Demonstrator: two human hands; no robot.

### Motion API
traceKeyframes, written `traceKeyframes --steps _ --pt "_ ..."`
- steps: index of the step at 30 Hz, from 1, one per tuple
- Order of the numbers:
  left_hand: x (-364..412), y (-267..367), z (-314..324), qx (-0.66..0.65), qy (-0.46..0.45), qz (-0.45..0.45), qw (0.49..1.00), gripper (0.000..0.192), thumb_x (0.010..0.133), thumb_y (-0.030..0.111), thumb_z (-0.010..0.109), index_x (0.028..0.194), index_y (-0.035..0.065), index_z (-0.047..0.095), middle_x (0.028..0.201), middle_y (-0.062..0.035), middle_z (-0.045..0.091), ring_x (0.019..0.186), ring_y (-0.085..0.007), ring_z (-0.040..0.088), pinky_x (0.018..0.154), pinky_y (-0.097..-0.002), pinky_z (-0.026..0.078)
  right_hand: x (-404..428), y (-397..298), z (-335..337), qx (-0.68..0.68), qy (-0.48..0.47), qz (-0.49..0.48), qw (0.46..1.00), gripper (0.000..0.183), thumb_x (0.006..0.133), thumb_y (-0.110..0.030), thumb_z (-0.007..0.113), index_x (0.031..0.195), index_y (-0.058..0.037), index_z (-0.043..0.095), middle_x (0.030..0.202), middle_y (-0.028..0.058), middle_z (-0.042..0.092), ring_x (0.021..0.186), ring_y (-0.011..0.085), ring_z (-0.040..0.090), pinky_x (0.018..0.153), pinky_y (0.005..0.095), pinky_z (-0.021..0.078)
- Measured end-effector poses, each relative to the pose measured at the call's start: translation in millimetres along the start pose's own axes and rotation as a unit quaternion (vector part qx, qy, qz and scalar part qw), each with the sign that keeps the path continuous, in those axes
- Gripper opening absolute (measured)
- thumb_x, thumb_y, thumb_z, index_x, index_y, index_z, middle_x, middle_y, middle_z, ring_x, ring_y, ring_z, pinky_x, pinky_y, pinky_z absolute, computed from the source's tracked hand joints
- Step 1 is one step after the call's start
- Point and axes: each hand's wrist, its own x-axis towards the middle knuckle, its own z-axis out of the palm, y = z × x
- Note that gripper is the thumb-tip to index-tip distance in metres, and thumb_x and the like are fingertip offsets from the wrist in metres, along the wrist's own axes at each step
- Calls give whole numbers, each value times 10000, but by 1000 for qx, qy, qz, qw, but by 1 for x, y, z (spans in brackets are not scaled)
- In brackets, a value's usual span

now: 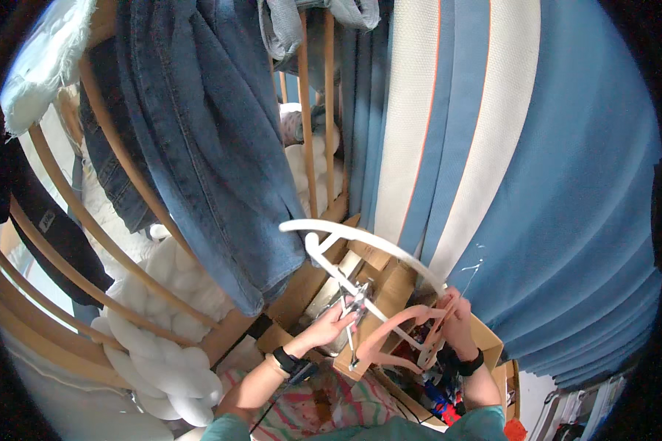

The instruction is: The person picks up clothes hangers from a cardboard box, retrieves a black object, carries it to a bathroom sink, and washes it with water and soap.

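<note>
My left hand (pixel 328 326) grips a thin silvery metal item (pixel 359 297) with short rods, perhaps a clip hanger; its exact kind is hard to make out. My right hand (pixel 455 322) holds a white plastic clothes hanger (pixel 376 242) together with a salmon-pink plastic hanger (pixel 385 337). The white hanger spreads up and left, and its straight bar passes close beside the left hand's metal item. Whether they touch cannot be told. Below the right hand stands an open cardboard box (pixel 488 337) with mixed small things inside, partly hidden by the hangers and arm.
On the left, a wooden-barred crib (pixel 118 297) has dark jeans (pixel 215 138) draped over it and a white braided bumper (pixel 165 364) through its bars. A blue curtain (pixel 551 182) hangs on the right. Striped fabric (pixel 353 397) lies near my body, and more cardboard (pixel 400 284) lies ahead.
</note>
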Motion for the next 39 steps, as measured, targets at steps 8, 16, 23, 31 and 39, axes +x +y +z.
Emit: traceKeyframes --steps 8,16,23,31,39 --pt "2 27 2 20 36 -73 997 306 939 217 390 1188 54 461 790 25 519 681 -43 441 609 -191 396 20 -2 4 -51 126 -36 990 370 921 -346 381 792 -18 492 671 27 484 600 108 452 540 260 397" --pt "2 32 -7 -149 -23 -96 984 296 944 232 366 1159 75 496 680 70 318 596 -34 292 546 -161 262 32 3 -6 -65 178 22 982 214 914 -169 370 794 -46 496 615 -22 439 550 53 374 481 212 330" --pt "15 19 -17 -173 70 -100 977 238 924 289 417 969 78 517 701 61 366 604 -46 323 571 -169 287 18 17 -31 57 257 -15 965 299 959 -304 317 820 -70 439 583 -46 369 467 25 333 415 174 270" --pt "53 -38 -32 338 226 -50 912 165 756 -55 455 894 12 516 906 -174 484 831 -336 515 711 -398 411 -4 14 -51 -6 320 -25 947 318 946 -356 345 827 -80 451 549 -44 349 430 35 321 383 191 258" --pt "34 -110 -8 332 150 -262 894 350 723 64 530 1059 -8 463 1006 -316 494 943 -445 499 805 -450 417 -13 8 -42 92 270 14 958 260 959 -248 319 809 -53 403 565 -22 366 434 50 325 393 194 260"
